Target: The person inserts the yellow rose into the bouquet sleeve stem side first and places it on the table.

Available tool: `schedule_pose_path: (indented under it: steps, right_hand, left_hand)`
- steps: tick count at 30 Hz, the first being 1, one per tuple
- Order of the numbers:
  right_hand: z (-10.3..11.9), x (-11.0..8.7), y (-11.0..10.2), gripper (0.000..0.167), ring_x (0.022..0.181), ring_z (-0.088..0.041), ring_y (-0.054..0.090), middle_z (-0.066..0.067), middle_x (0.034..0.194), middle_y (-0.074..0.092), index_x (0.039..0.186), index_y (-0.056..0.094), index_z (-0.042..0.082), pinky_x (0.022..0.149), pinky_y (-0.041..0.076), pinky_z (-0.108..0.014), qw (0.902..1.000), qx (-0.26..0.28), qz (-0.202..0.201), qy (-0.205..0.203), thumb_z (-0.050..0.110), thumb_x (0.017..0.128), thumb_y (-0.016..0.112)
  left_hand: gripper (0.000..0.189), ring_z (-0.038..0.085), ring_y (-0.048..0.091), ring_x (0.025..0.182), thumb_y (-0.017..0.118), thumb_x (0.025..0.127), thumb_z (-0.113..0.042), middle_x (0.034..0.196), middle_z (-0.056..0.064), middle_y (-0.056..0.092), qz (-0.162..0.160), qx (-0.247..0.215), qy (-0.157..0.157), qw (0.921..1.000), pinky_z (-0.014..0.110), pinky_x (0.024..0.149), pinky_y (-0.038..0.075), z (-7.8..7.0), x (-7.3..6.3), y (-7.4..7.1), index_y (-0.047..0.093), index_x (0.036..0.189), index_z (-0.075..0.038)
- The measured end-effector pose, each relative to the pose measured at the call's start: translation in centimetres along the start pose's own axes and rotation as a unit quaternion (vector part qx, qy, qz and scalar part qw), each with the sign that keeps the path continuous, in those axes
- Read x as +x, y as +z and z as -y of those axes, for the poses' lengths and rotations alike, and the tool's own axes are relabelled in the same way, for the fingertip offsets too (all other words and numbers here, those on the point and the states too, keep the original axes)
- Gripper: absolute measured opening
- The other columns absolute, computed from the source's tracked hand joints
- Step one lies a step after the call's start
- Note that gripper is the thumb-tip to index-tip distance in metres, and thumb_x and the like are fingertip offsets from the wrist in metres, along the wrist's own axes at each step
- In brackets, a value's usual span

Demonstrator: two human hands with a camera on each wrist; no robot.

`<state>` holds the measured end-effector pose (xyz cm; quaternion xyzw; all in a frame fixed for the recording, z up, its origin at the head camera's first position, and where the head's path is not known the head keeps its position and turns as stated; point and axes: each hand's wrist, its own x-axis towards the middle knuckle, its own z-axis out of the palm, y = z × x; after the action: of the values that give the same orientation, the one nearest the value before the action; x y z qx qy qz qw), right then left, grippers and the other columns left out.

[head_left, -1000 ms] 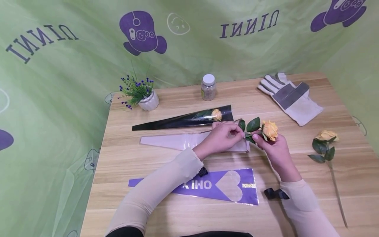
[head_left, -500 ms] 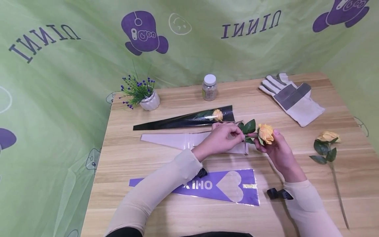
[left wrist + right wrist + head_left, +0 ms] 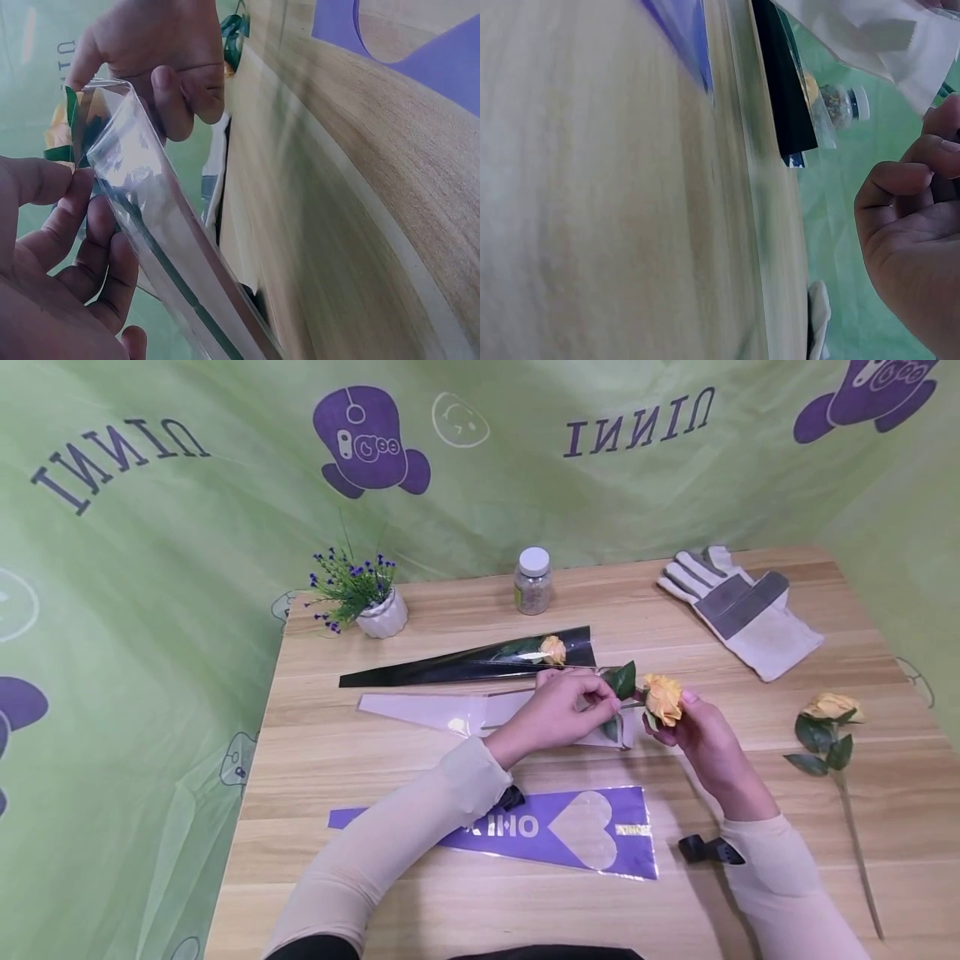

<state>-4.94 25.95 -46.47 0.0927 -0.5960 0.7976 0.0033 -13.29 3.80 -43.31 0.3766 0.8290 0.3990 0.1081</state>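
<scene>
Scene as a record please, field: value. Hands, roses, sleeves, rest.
left_hand: left hand pinches at pale sleeve mouth
right_hand: right hand holds held rose by bloom
held_rose: stem inside pale sleeve, bloom outside
black_sleeve: black sleeve contains wrapped rose
purple_sleeve: purple sleeve flat, partly behind left forearm
loose_rose: loose rose, table's right side
far_side: potted plant, jar, glove

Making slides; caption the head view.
Right hand holding a round yellow rose, left hand pinching at the mouth of a tapered pale plastic sleeve.

Three yellow roses (image 3: 663, 700) (image 3: 552, 650) (image 3: 831, 704), three flower sleeves (image 3: 427, 672) (image 3: 412, 710) (image 3: 632, 852), two hands (image 3: 562, 710) (image 3: 712, 743), one potted plant (image 3: 382, 614), one lidded jar (image 3: 533, 585), one table (image 3: 465, 910)
</scene>
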Motion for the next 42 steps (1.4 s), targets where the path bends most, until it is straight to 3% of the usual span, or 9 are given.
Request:
schedule_pose_path:
  steps: [4,8,16,19,22,27,35,42]
  right_hand:
    - [0.0,-0.1,0.2,0.042,0.059,-0.021,0.038,-0.008,0.071,0.050,0.096,0.068,0.005,0.057,0.035,-0.029,0.9997,-0.018,-0.015,0.004,0.017,0.110,0.030]
    - [0.0,-0.2,0.2,0.042,0.059,-0.021,0.040,-0.010,0.068,0.047,0.088,0.065,0.004,0.058,0.036,-0.029,0.9993,-0.030,-0.019,0.009,0.017,0.110,0.031]
    - [-0.3,-0.2,-0.4,0.033,0.062,-0.019,0.043,-0.009,0.068,0.048,0.093,0.069,0.003,0.061,0.039,-0.027,0.9978,-0.063,-0.001,0.019,0.007,0.109,0.041]
    - [-0.4,-0.3,-0.5,0.025,0.064,-0.016,0.046,-0.007,0.071,0.052,0.105,0.072,0.000,0.061,0.041,-0.025,0.9958,-0.084,-0.027,0.025,0.004,0.107,0.048]
    - [-0.4,-0.2,-0.2,0.018,0.069,-0.012,0.053,-0.006,0.082,0.063,0.115,0.070,-0.005,0.062,0.045,-0.021,0.9912,-0.105,-0.079,0.019,0.000,0.102,0.058]
    - [-0.1,0.2,0.6,0.015,0.076,-0.009,0.062,-0.003,0.090,0.069,0.105,0.064,-0.012,0.065,0.051,-0.018,0.9850,-0.129,-0.114,0.009,-0.007,0.092,0.069]
    - [0.1,0.0,0.9,0.015,0.072,-0.013,0.061,-0.005,0.096,0.072,0.105,0.067,-0.015,0.067,0.051,-0.020,0.9820,-0.148,-0.115,-0.021,-0.001,0.098,0.065]
    - [0.2,-0.3,1.0,0.018,0.076,-0.015,0.065,-0.007,0.104,0.073,0.114,0.064,-0.014,0.073,0.054,-0.023,0.9802,-0.191,-0.049,-0.013,-0.005,0.100,0.059]
  left_hand:
    - [0.013,-0.002,0.052,0.091,0.063,0.101,-0.029,0.092,-0.020,0.063,0.000,0.000,0.005,1.0000,0.033,0.095,0.023,-0.1,0.0,0.0,0.074,0.099,-0.023]
    - [0.012,-0.002,0.051,0.091,0.064,0.101,-0.029,0.092,-0.020,0.063,-0.001,-0.003,0.002,1.0000,0.034,0.096,0.023,-0.2,0.0,-0.1,0.074,0.099,-0.022]
    - [0.013,-0.004,0.051,0.095,0.065,0.100,-0.030,0.096,-0.018,0.064,0.000,-0.001,0.006,1.0000,0.034,0.097,0.023,-0.4,0.0,0.0,0.075,0.098,-0.022]
    - [0.013,-0.004,0.051,0.096,0.065,0.100,-0.030,0.098,-0.018,0.064,-0.001,0.001,0.001,1.0000,0.034,0.096,0.023,-0.3,0.0,0.0,0.075,0.097,-0.022]
    - [0.012,-0.004,0.051,0.096,0.065,0.100,-0.031,0.097,-0.019,0.064,0.002,0.000,-0.002,1.0000,0.034,0.096,0.023,-0.2,0.0,0.1,0.075,0.096,-0.023]
    - [0.012,-0.004,0.051,0.096,0.064,0.100,-0.031,0.099,-0.019,0.063,0.012,0.002,0.003,0.9999,0.034,0.098,0.023,-0.6,0.0,0.1,0.074,0.096,-0.024]
    - [0.013,-0.005,0.051,0.093,0.064,0.100,-0.030,0.095,-0.018,0.063,0.005,0.012,-0.006,0.9999,0.036,0.095,0.023,-0.9,0.2,-0.2,0.073,0.095,-0.023]
    - [0.012,-0.003,0.051,0.095,0.064,0.100,-0.029,0.097,-0.019,0.063,0.000,0.014,0.009,0.9999,0.035,0.093,0.024,-0.9,0.3,-0.3,0.073,0.095,-0.023]
